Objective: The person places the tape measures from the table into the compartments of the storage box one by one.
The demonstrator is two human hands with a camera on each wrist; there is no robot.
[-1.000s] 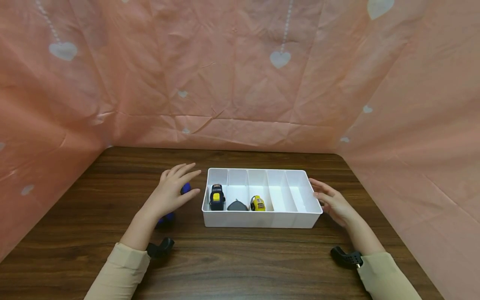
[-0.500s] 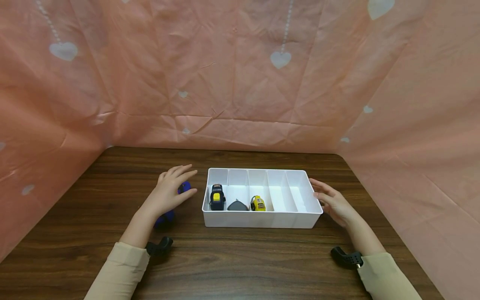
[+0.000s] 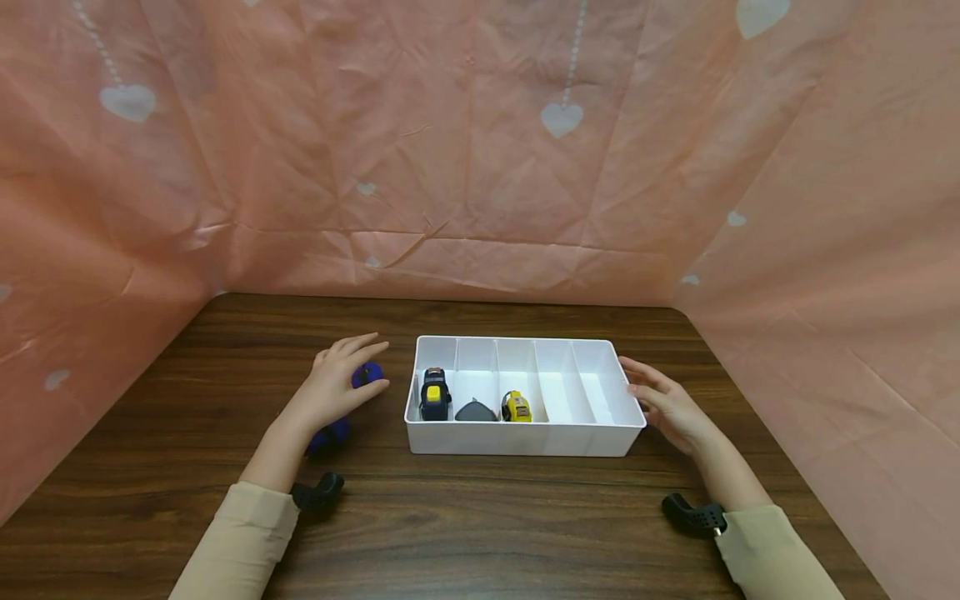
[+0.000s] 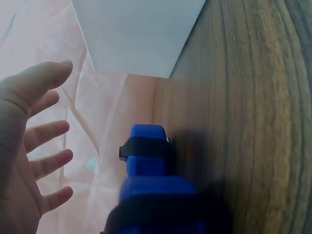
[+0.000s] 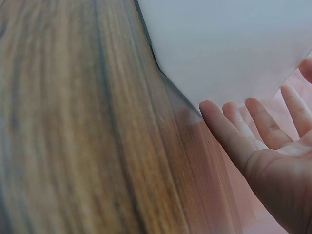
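- Nearest the camera, two beige sleeves (image 3: 240, 542) are lying on the wooden table (image 3: 480, 533), each with a black wrist mount beside it.
- The left hand (image 3: 333, 387) is hovering over a blue tool (image 3: 330, 433) lying on the table just left of the white tray (image 3: 525, 440); its fingers (image 4: 46, 163) are spreading wide and, in the left wrist view, are standing apart from the blue tool (image 4: 146, 165), gripping nothing.
- The right hand (image 3: 667, 404) is resting at the tray's right wall with fingers relaxed and open; the right wrist view is showing its fingertips (image 5: 214, 114) just beside the white wall (image 5: 224, 44), and whether they are touching it cannot be told.
- Inside the tray, the three leftmost compartments are holding a black-and-yellow tape measure (image 3: 433, 394), a dark grey object (image 3: 475, 411) and a small yellow tape measure (image 3: 515, 407); the two right compartments are standing empty.
- Judged from this layout, three items are already sorted, while the blue tool is waiting outside and ungrasped.
- Open table is lying in front of and behind the tray; the pink sheeting (image 3: 480, 167) is closing off the far edge and both sides, leaving most room near the person.
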